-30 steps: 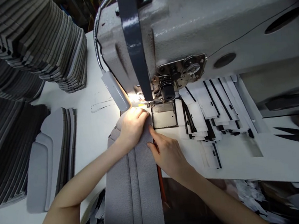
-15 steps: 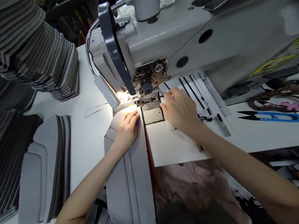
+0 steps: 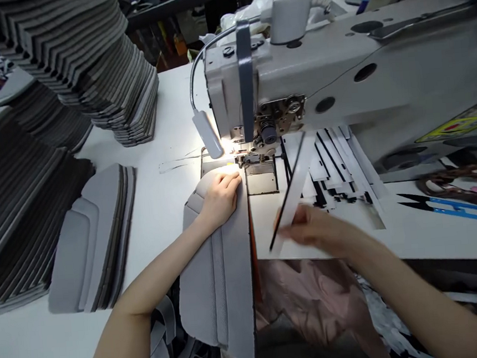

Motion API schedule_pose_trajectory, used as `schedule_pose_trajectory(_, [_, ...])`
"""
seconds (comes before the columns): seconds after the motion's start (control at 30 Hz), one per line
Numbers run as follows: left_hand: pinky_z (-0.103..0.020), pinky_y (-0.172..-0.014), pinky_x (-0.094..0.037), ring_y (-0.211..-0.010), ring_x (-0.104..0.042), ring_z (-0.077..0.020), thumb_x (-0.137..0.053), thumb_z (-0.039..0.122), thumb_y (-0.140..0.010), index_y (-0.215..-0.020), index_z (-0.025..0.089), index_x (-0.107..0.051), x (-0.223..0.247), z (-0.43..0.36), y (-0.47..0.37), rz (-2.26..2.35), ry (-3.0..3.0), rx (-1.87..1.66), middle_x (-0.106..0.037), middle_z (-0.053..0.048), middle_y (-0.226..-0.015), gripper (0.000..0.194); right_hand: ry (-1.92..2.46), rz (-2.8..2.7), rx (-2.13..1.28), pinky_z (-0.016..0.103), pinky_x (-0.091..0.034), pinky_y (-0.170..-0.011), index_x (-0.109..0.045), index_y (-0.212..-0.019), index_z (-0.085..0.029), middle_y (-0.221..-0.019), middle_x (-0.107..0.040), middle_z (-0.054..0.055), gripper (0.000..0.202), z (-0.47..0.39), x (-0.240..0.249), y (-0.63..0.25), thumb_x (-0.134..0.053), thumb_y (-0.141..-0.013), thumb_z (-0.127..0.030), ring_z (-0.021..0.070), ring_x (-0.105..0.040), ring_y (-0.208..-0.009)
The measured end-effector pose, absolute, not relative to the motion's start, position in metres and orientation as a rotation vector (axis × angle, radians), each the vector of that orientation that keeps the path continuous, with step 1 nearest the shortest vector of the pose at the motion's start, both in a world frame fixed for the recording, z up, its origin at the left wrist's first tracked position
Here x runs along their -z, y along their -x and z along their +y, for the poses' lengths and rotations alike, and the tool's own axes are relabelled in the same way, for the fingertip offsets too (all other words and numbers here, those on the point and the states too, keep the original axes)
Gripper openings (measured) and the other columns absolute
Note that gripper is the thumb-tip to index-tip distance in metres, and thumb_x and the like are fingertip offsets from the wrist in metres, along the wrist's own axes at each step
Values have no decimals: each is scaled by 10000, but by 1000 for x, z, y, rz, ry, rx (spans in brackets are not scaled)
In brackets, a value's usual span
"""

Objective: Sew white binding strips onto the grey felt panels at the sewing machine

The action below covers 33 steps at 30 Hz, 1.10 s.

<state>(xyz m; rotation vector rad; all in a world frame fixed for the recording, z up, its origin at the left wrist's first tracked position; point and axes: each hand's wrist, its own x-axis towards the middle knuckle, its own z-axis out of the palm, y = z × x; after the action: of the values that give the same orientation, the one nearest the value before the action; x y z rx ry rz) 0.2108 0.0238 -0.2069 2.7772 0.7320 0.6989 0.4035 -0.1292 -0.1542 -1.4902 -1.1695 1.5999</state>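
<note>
In the head view, the right hand is blurred, thumb and fingers pinched on a narrow white strip with a black edge; I can't make out the exact grip. The strip is held up, its long axis slanting from a lower end just left of that hand to a far end leaning right, where it blends into loose white-and-black strips beyond the hand.

The left hand lies flat, fingers together, on a long grey fabric panel with stitched seams. The panel's long axis runs from the fingertips, beside the grey sewing machine's lit foot, back towards the worker, its near end past the table edge. Where its far tip meets the needle is hard to see.

Below the left forearm, grey offcuts lie partly hidden; what holds them I can't tell.
</note>
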Motion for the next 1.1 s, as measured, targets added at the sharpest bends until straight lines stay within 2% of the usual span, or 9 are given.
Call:
schedule_pose_trajectory(0.07, [-470,-1021,-491,-1141,-568,-252,-375,86,-940,-1167,157,-618,206,23,-211,746,-2753,-689,-653,-117,-1294,340,1367,-1163,-1672,249,-392,-425,-709,-686,-174,-558,-613,10,352,-145,158,-374,-727,-758,-519,122,-508,-452])
schedule_pose_trajectory(0.13, [-470,-1021,-488,-1147,-564,-256,-386,90,-934,-1150,158,-616,205,24,-210,756,-2718,-696,-656,-114,-1280,322,1443,-1164,-1345,280,-500,-507,-737,-700,-180,-650,-697,55,362,-143,166,-356,-668,-843,-506,179,-647,-586])
schedule_pose_trajectory(0.2, [-463,-1018,-486,-1144,-572,-255,-419,88,-912,-1115,168,-609,205,25,-209,782,-2656,-733,-665,-109,-1238,289,1523,-1259,-879,336,-581,-693,-773,-845,-197,-857,-764,80,315,-125,175,-353,-585,-928,-436,225,-721,-828])
schedule_pose_trajectory(0.33, [-386,-910,-527,-991,-622,-219,-468,105,-885,-1059,186,-568,203,26,-208,953,-2447,-853,-665,-92,-1061,216,1596,-1798,-327,357,-529,-968,-694,-1203,-197,-1250,-700,82,324,-77,187,-368,-456,-985,-182,214,-648,-1148])
schedule_pose_trajectory(0.57, [-381,-952,-498,-1055,-597,-225,-423,208,-971,-1071,183,-607,193,21,-209,742,-2494,-716,-690,-89,-1116,211,1807,-2220,35,338,-522,-866,-688,-1107,-86,-1121,-709,165,387,-59,193,-359,-318,-998,-58,233,-649,-1017])
schedule_pose_trajectory(0.77, [-387,-949,-503,-1046,-581,-233,-451,140,-891,-1107,165,-619,193,20,-210,734,-2543,-649,-698,-97,-1155,274,1800,-2216,6,342,-514,-870,-673,-1086,-68,-1113,-693,176,391,-57,196,-359,-298,-983,-26,236,-633,-1007])
schedule_pose_trajectory(0.9, [-392,-910,-512,-1004,-580,-246,-440,100,-845,-1157,142,-602,195,18,-212,759,-2665,-613,-706,-104,-1060,354,1823,-2138,-62,338,-494,-853,-649,-1040,-90,-1056,-687,150,267,-68,187,-358,-400,-962,-37,235,-623,-971])
schedule_pose_trajectory(1.0, [-394,-893,-510,-960,-590,-237,-425,64,-825,-1128,159,-596,196,17,-214,734,-2755,-619,-709,-89,-1099,361,1903,-1990,-268,304,-470,-647,-608,-955,-122,-867,-652,89,59,-106,176,-346,-586,-931,-172,199,-601,-743])
schedule_pose_trajectory(1.1, [-407,-904,-505,-984,-591,-240,-434,56,-824,-1041,176,-601,197,17,-217,679,-2814,-649,-695,-78,-1201,299,1885,-1964,-582,275,-403,-547,-569,-813,-171,-735,-602,30,133,-158,173,-328,-677,-873,-220,178,-570,-621])
